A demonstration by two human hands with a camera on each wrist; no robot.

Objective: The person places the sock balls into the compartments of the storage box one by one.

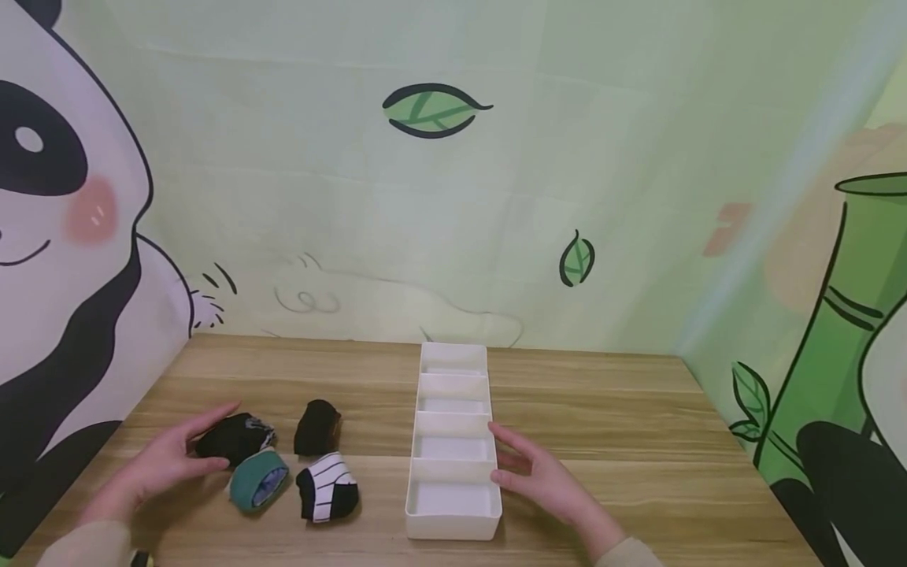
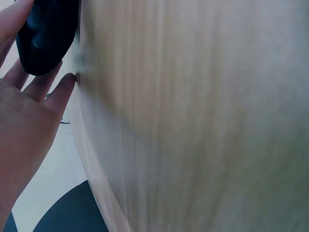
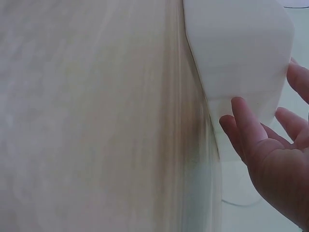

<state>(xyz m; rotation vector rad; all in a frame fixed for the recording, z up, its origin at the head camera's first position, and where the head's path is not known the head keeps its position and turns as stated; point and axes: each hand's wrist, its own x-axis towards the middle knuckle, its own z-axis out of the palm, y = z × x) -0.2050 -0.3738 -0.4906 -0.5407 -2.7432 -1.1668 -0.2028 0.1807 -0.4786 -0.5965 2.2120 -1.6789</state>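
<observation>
Four rolled socks (image 1: 283,465) sit unsorted beside the empty white divider tray (image 1: 453,516) on the counter (image 1: 602,425); left hand (image 1: 159,465) touches one, right hand (image 1: 542,476) steadies the tray, both with fingers spread.

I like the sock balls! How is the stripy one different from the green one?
The striped sock bundle is black and white with thin dark lines; the teal sock bundle is green with a bluish patterned inside showing. The striped one lies nearer the white divided organizer; the teal one sits nearer the left hand. Both are rolled up on the wooden table, untouched.
</observation>
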